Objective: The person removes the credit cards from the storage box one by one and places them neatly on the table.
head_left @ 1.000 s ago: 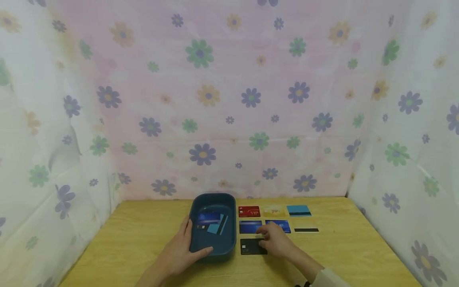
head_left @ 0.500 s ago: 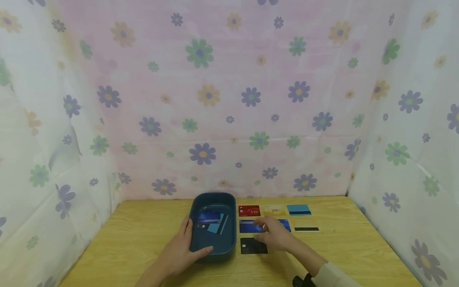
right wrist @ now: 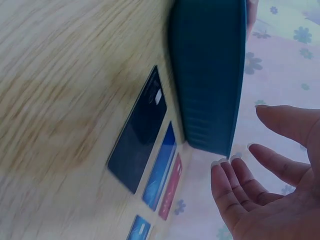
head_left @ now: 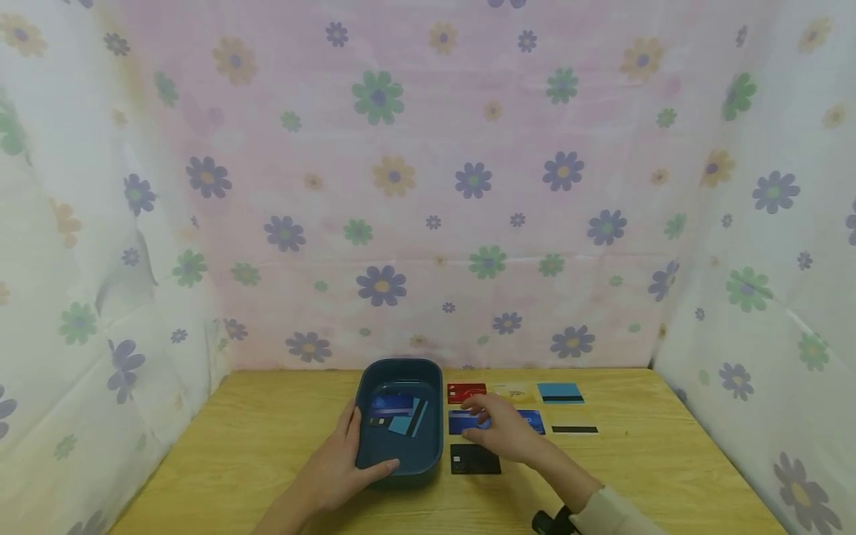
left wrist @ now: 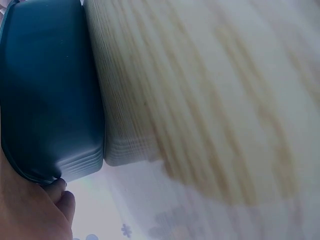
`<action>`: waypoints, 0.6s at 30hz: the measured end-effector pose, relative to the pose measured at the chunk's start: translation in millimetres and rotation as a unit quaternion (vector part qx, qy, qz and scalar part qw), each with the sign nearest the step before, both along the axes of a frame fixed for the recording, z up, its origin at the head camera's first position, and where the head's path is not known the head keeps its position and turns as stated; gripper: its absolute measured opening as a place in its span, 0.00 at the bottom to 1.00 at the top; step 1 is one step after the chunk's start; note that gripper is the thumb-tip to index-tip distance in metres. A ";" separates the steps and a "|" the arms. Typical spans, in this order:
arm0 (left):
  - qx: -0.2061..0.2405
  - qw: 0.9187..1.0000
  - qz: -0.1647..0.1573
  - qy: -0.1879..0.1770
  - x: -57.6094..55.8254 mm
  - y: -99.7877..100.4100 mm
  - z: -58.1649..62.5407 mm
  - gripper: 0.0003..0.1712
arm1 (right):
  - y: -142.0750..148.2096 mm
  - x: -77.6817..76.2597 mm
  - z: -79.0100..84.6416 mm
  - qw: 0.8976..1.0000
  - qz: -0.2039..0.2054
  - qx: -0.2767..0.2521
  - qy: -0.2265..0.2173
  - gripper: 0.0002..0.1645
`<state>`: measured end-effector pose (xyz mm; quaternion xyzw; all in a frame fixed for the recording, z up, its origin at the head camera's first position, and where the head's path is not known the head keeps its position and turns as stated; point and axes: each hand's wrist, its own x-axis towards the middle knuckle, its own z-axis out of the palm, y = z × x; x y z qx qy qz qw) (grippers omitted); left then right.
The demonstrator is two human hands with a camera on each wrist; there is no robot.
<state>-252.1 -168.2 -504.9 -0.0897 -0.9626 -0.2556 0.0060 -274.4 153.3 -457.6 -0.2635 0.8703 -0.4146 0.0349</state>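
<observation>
My left hand (head_left: 334,466) grips a dark teal plastic bin (head_left: 435,423), thumb at its near corner and fingers along its left side; in the left wrist view, fingers curl at the rim. A blue card (head_left: 391,405) and a light blue card (head_left: 403,424) lie inside. Above the table, my right hand (head_left: 506,429) holds nothing, its fingers loosely bent and apart in the right wrist view. It partly covers a blue card (head_left: 461,423) and a second blue card (head_left: 534,421). Nearest to me lies a black card (head_left: 475,460) with a silver chip, flat on the table.
In the back row are a red card (head_left: 461,394), a pale gold card (head_left: 513,391) and a light blue card (head_left: 561,393). A pale card with a black stripe (head_left: 574,429) lies at the right. Flowered cloth (head_left: 428,186) encloses the wooden table (head_left: 281,416).
My right hand has risen off the black card and shifted left toward the bin, uncovering more of that card. The left hand and bin keep their place; the head view has shifted slightly.
</observation>
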 end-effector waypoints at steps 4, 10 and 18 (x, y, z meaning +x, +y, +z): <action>-0.001 1.000 -0.001 0.001 1.0 0.2 0.8 0.76 | -7.1 -0.3 2.6 1.000 0.004 -0.014 -0.002 0.25; 0.003 1.000 -0.002 0.003 0.5 0.8 2.3 0.75 | -18.7 0.3 4.5 0.999 0.003 -0.033 0.009 0.24; 0.005 1.000 -0.004 0.006 -0.8 -0.2 0.2 0.76 | -35.5 -0.3 8.0 0.999 0.012 -0.043 0.020 0.21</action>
